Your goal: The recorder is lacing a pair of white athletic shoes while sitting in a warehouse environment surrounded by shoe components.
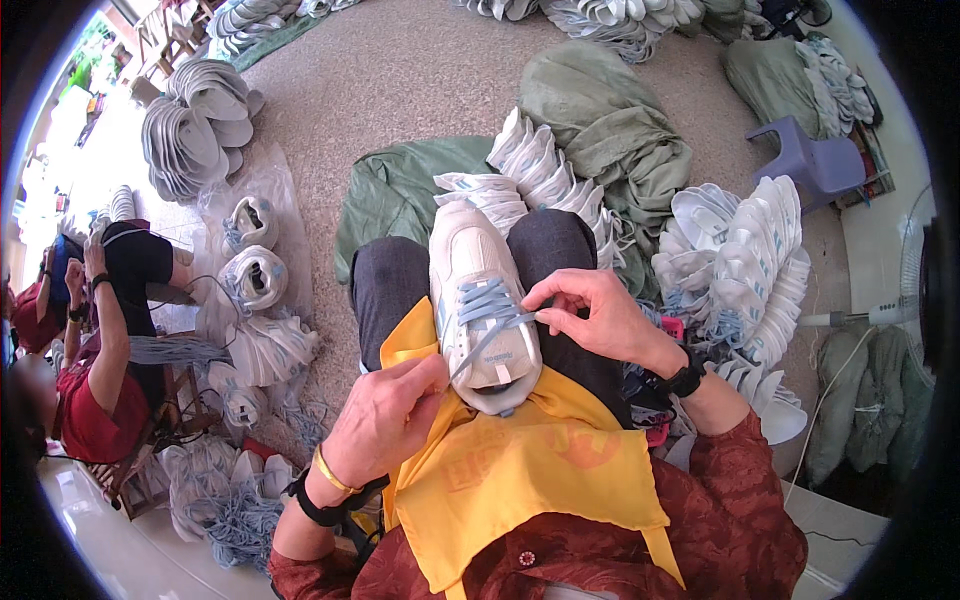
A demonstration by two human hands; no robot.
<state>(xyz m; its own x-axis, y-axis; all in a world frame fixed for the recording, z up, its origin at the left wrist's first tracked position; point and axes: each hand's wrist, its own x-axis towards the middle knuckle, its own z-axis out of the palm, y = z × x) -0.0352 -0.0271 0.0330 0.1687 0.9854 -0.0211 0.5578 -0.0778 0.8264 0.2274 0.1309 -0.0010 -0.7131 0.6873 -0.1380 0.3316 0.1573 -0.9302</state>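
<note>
A white sneaker (472,248) lies across my lap between my knees, its toe pointing away from me. A light blue shoelace (487,302) crosses its upper over the tongue. My left hand (385,415) is closed on one stretch of the lace beside the heel end, and the lace runs taut up to the eyelets. On the other side, my right hand (597,315) pinches the lace with thumb and forefinger close to the right row of eyelets. Under the heel spreads a yellow apron (525,490).
Several rows of white shoe uppers (755,265) stand at my right, near a purple stool (815,160) and a fan (915,290). Green sacks (600,130) lie ahead. At left are more shoes (255,280), a bundle of blue laces (235,520) and a co-worker in a red shirt (100,400).
</note>
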